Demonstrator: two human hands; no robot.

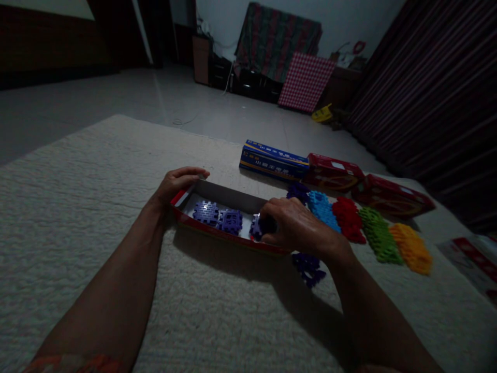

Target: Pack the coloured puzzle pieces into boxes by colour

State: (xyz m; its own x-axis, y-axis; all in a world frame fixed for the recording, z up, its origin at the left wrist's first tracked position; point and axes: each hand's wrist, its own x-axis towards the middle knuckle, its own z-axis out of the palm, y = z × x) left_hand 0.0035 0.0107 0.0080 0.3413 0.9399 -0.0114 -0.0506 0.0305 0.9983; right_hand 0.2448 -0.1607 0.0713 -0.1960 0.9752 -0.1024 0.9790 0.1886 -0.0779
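An open shallow cardboard box [229, 235] with red outer sides and a pale inside lies on the quilted mat. My left hand [180, 182] grips its left end, fingers bent over the far corner and thumb hidden. Inside lie purple interlocking plastic tiles: a notched square tile [205, 212] and another purple tile [231, 221] beside it. My right hand [287, 220] reaches into the right end with curled fingers, closed on a purple tile [255, 226] that they partly cover. More purple tiles [308, 269] lie on the mat just below my right wrist.
Right of the box lie rows of light blue tiles [324, 210], red tiles [348, 220], green tiles [380, 235] and orange tiles [411, 248]. Behind them stand a blue box [274, 161], a red box [334, 173] and another red box [394, 197]. The mat [97, 207] ends at the tiled floor.
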